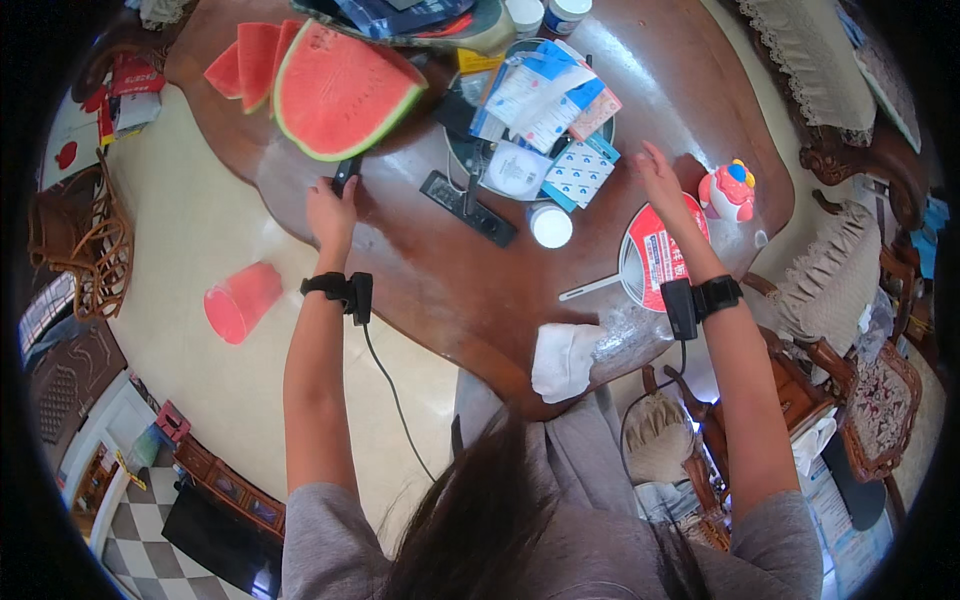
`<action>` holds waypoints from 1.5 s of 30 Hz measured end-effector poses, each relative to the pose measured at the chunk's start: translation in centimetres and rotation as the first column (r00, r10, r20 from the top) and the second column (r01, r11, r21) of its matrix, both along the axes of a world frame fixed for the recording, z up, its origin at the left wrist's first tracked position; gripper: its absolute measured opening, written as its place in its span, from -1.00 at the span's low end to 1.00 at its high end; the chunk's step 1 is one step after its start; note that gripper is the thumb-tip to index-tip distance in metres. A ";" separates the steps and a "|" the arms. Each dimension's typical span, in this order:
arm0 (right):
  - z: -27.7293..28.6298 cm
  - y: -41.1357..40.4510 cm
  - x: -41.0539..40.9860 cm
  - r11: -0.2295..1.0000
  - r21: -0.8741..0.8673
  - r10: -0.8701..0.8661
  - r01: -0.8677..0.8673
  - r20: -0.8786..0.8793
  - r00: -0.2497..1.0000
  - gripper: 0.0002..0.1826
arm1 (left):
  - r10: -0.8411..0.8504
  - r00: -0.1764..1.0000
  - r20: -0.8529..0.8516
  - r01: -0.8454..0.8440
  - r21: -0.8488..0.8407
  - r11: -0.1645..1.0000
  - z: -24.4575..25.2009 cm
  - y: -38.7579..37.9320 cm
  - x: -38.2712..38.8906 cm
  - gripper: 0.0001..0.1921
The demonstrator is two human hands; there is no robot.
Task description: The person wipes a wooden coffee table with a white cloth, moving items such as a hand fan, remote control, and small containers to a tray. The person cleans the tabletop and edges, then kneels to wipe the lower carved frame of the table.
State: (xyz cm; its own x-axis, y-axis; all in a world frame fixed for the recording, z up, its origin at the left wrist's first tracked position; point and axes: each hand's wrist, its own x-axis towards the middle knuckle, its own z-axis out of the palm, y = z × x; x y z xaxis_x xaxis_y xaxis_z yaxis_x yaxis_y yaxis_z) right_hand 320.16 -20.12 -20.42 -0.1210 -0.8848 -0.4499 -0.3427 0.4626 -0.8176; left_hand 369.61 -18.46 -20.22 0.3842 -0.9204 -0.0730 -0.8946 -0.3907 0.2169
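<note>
My left hand [331, 214] grips a black handle [345, 174] with light rivet-like dots, at the lower edge of a large cut piece of watermelon [345, 90]. Whatever the handle belongs to is hidden by the melon. Thinner watermelon slices [253, 64] stand just left of the big piece. Fingers apart and holding nothing, my right hand [658, 180] hovers over the table between a pile of packets [544, 97] and a pink toy figure [727, 191]. Below that wrist lies a red and white hand fan [652, 244], partly covered by my forearm.
On the brown wooden table [465, 300] lie a black remote control [466, 208], a white-lidded jar [551, 226] and a folded white cloth [564, 360]. A red plastic bin [244, 304] is on the floor to the left. Carved wooden chairs [885, 409] stand at the right.
</note>
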 end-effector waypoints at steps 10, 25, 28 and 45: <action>-0.4 -3.5 3.6 0.959 0.268 -0.198 0.088 0.419 0.886 -0.56 | -0.087 0.805 -0.586 0.090 -0.025 0.996 2.5 3.4 -7.2 -0.63; -3.8 -4.2 4.4 1.000 0.013 -0.020 0.021 -0.102 0.995 -0.69 | 0.355 0.199 -0.913 -0.113 0.338 0.934 0.3 -4.2 -14.0 -0.55; -4.4 -4.3 4.1 0.999 -0.021 0.022 -0.025 -0.151 0.988 -0.71 | 0.350 0.173 -0.921 -0.172 0.321 0.931 0.3 -4.1 -14.2 -0.59; -1.3 -4.7 3.4 0.992 -0.104 0.038 -0.064 -0.236 0.971 -0.72 | 0.328 0.133 -0.935 -0.193 0.300 0.934 2.1 -3.9 -14.8 -0.64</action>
State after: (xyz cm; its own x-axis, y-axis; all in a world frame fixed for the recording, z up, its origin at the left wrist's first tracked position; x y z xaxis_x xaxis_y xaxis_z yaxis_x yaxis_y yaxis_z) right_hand 323.56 -24.86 -21.72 -0.1639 -0.9352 -0.3138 -0.5505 0.3507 -0.7576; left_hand 354.82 -22.36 -18.09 0.1580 -0.7437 -0.6495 0.1677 -0.6281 0.7599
